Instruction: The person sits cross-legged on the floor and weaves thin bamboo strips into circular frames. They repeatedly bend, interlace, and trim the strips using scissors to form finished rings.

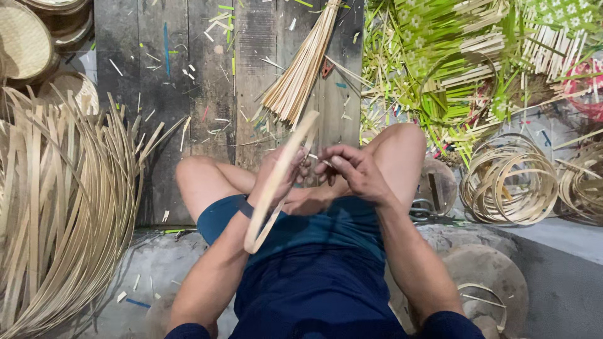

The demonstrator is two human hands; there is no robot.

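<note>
Above the lap, the left hand (pixel 276 172) keeps a clenched grip on a pale bent bamboo strip hoop (pixel 279 182), while the right hand (pixel 352 169) pinches its upper part. Loose tan bamboo strips (pixel 63 207) lie piled at left on the floor.

A big heap of curved bamboo strips (pixel 56 213) lies at the left, with woven baskets (pixel 28 41) stacked behind it. A bundle of thin splints (pixel 298 69) rests on the plank floor (pixel 188 81). At the right are green-dyed strips (pixel 452 69) and coiled bamboo hoops (pixel 509 182).
</note>
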